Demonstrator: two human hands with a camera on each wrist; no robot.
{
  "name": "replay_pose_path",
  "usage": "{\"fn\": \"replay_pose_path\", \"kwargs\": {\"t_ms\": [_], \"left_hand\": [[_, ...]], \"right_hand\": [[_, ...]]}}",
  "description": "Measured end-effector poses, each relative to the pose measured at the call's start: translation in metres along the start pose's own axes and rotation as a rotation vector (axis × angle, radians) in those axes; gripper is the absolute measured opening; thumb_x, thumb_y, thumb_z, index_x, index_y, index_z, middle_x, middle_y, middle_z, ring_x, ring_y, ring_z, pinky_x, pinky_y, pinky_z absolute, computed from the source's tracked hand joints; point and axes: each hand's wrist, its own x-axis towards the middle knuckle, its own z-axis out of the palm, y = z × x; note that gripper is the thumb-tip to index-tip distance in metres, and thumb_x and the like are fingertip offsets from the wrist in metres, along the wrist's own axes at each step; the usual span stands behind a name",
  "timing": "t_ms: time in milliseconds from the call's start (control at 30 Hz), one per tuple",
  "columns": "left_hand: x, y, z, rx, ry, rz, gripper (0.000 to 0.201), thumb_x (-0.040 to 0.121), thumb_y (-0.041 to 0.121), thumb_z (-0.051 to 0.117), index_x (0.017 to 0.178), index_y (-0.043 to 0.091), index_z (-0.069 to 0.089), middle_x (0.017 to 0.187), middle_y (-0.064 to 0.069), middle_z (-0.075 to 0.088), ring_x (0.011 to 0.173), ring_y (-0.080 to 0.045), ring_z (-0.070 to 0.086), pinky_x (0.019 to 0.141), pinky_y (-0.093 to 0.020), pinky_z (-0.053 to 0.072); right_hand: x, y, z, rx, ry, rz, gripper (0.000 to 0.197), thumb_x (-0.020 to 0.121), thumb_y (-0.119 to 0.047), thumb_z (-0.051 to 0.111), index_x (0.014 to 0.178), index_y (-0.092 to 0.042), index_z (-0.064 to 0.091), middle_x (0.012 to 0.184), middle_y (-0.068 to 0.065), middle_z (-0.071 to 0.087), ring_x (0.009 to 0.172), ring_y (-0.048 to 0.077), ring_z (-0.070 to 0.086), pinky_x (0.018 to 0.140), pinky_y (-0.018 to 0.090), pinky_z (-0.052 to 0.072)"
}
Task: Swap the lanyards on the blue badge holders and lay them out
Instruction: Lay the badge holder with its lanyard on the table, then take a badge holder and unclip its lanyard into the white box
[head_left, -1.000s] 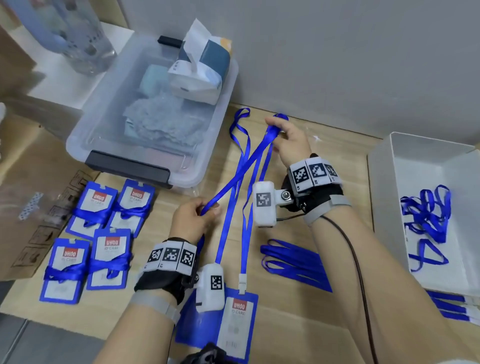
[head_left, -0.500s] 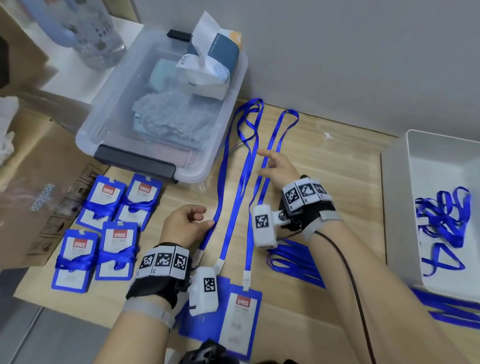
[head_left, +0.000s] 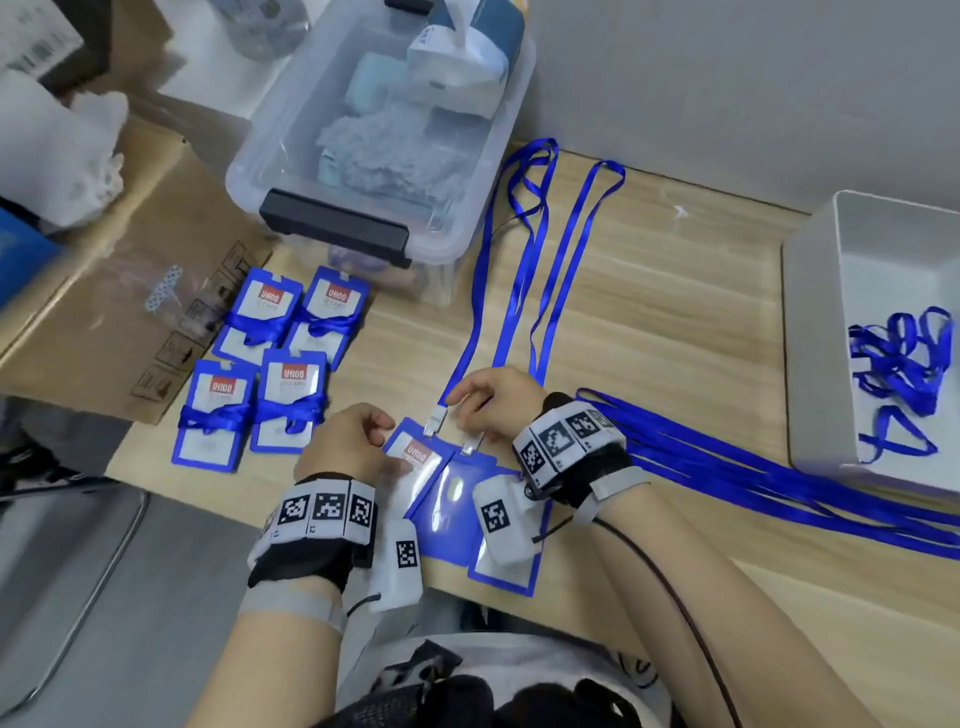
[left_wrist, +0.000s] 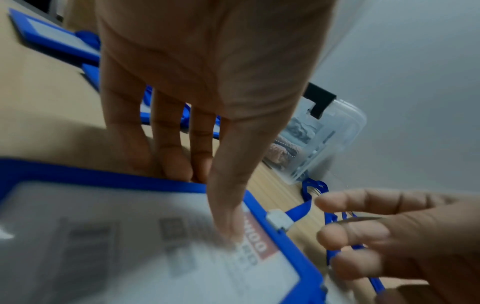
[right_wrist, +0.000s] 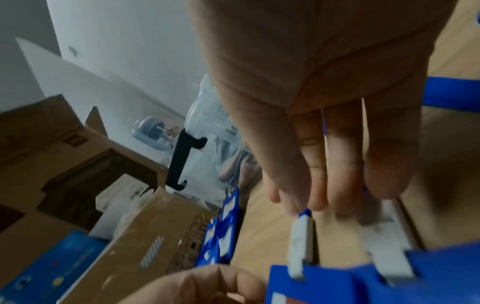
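Note:
Two blue badge holders lie side by side at the table's front edge: the left one (head_left: 415, 457) shows a red-labelled card, and the right one (head_left: 452, 499) is partly under my right wrist. Each has a white clip (head_left: 435, 418) (head_left: 470, 445). From the clips, two blue lanyards (head_left: 511, 291) (head_left: 563, 291) run straight back to the wall. My left hand (head_left: 384, 436) presses its thumb on the left holder's card (left_wrist: 130, 236), with its other fingertips at the holder's edge. My right hand (head_left: 467, 400) hovers over the clips (right_wrist: 301, 242) with straight fingers, holding nothing.
Several wrapped badge holders (head_left: 270, 364) lie to the left, beside a cardboard box (head_left: 104, 291). A clear plastic bin (head_left: 249, 171) stands behind them. A bundle of lanyards (head_left: 753, 467) lies to the right, in front of a white tray (head_left: 810, 338) holding loose lanyards (head_left: 898, 364).
Both hands let go of the lanyards, which now lie straight on the table. They drew back to the holders and clips at the front edge.

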Motion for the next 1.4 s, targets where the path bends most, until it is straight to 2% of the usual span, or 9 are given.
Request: {"fn": "replay_pose_path", "kwargs": {"t_ms": [100, 367, 500, 633, 867, 1033, 1233, 1333, 1400], "left_hand": [[-0.011, 0.001, 0.002, 0.107, 0.007, 0.020, 0.039, 0.061, 0.016, 0.082, 0.085, 0.026, 0.053, 0.077, 0.007, 0.055, 0.076, -0.015, 0.057, 0.076, -0.033, 0.048], [-0.021, -0.004, 0.001, 0.061, 0.034, 0.047, 0.030, 0.068, 0.019, 0.078, 0.087, 0.023, 0.055, 0.077, 0.007, 0.056, 0.077, -0.015, 0.057, 0.076, -0.033, 0.048], [-0.015, -0.012, -0.016, -0.118, 0.318, 0.128, 0.024, 0.074, 0.012, 0.070, 0.095, 0.020, 0.060, 0.092, 0.000, 0.063, 0.086, -0.020, 0.059, 0.079, -0.033, 0.047], [0.005, -0.023, -0.041, -0.063, 0.514, 0.137, 0.052, 0.078, 0.012, 0.069, 0.125, 0.010, 0.047, 0.129, -0.015, 0.045, 0.121, -0.031, 0.041, 0.103, -0.040, 0.034], [0.029, -0.035, -0.046, 0.051, 0.437, 0.159, 0.073, 0.072, 0.017, 0.075, 0.134, 0.005, 0.037, 0.137, -0.016, 0.041, 0.127, -0.034, 0.033, 0.109, -0.039, 0.023], [0.033, -0.039, -0.049, -0.053, 0.374, 0.195, 0.083, 0.063, 0.017, 0.083, 0.134, 0.013, 0.040, 0.130, -0.011, 0.049, 0.123, -0.031, 0.041, 0.104, -0.039, 0.034], [0.010, -0.015, -0.059, -0.459, 0.161, 0.257, 0.078, 0.070, -0.003, 0.074, 0.138, 0.007, 0.037, 0.121, -0.008, 0.054, 0.099, -0.013, 0.051, 0.074, -0.012, 0.045], [-0.009, 0.012, -0.057, -0.539, 0.093, 0.349, 0.065, 0.073, -0.002, 0.071, 0.130, 0.018, 0.047, 0.095, 0.000, 0.058, 0.089, -0.012, 0.054, 0.069, -0.013, 0.046], [-0.023, 0.033, -0.051, -0.647, -0.007, 0.382, 0.064, 0.073, -0.006, 0.069, 0.126, 0.023, 0.049, 0.090, 0.009, 0.061, 0.076, 0.004, 0.061, 0.063, -0.010, 0.049]], "right_hand": [[-0.004, 0.004, 0.008, -0.064, -0.007, 0.017, 0.026, 0.075, 0.001, 0.064, 0.095, -0.015, 0.067, 0.075, -0.004, 0.058, 0.077, 0.015, 0.058, 0.063, 0.018, 0.049], [-0.009, 0.010, 0.014, -0.100, 0.096, -0.005, 0.024, 0.075, -0.002, 0.067, 0.093, -0.019, 0.066, 0.073, -0.012, 0.053, 0.081, 0.012, 0.056, 0.070, 0.019, 0.047], [-0.003, -0.006, 0.026, 0.013, 0.128, -0.056, 0.018, 0.080, -0.005, 0.062, 0.090, -0.021, 0.063, 0.080, -0.005, 0.058, 0.072, 0.012, 0.055, 0.060, 0.015, 0.048], [0.003, -0.028, 0.047, 0.238, 0.045, -0.056, 0.024, 0.083, -0.008, 0.061, 0.106, -0.015, 0.061, 0.092, -0.001, 0.057, 0.073, 0.014, 0.056, 0.047, 0.008, 0.042], [0.024, -0.058, 0.089, 0.438, -0.164, 0.072, 0.043, 0.088, -0.004, 0.053, 0.130, -0.010, 0.048, 0.123, 0.009, 0.049, 0.112, 0.014, 0.047, 0.100, 0.029, 0.039], [0.029, -0.062, 0.093, 0.376, -0.209, 0.063, 0.043, 0.089, 0.003, 0.048, 0.131, -0.007, 0.047, 0.120, 0.007, 0.049, 0.114, 0.016, 0.045, 0.104, 0.031, 0.035], [0.006, -0.056, 0.061, 0.725, -0.104, 0.033, 0.041, 0.092, 0.006, 0.038, 0.129, -0.007, 0.048, 0.104, 0.006, 0.058, 0.084, 0.012, 0.060, 0.077, 0.020, 0.051], [-0.014, -0.055, 0.039, 0.835, -0.020, -0.037, 0.040, 0.091, 0.007, 0.040, 0.128, -0.006, 0.049, 0.103, 0.007, 0.062, 0.083, 0.016, 0.064, 0.079, 0.028, 0.054], [-0.027, -0.052, 0.023, 0.830, 0.051, -0.075, 0.038, 0.090, 0.006, 0.043, 0.125, -0.006, 0.052, 0.113, 0.011, 0.059, 0.089, 0.020, 0.064, 0.082, 0.031, 0.053]]}}
